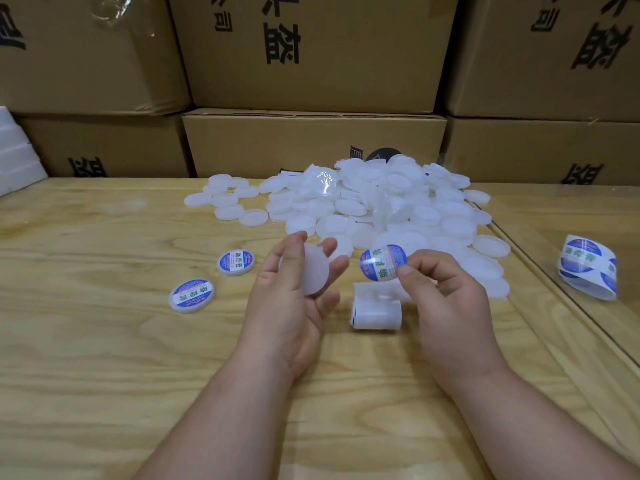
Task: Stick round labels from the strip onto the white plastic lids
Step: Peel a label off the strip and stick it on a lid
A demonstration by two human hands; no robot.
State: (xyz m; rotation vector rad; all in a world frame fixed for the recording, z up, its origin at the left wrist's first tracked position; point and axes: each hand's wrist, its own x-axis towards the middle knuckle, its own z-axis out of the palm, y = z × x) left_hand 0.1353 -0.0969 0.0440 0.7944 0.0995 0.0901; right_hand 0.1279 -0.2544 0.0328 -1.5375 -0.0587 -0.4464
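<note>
My left hand (294, 292) holds a bare white plastic lid (313, 270) between thumb and fingers, above the wooden table. My right hand (446, 296) pinches a round blue and white label (381, 263) by its edge, just right of that lid and apart from it. Below the label a curled strip of white backing paper (376, 308) lies on the table. A big heap of white lids (363, 202) sits behind the hands. Two labelled lids lie to the left, one nearer me (191, 295) and one further back (236, 262).
A second curled label strip (588, 268) with blue round labels lies at the far right, past a seam in the wooden table (104, 341). Stacked cardboard boxes (311, 64) form a wall behind the heap. White trays (17, 154) stand at the far left.
</note>
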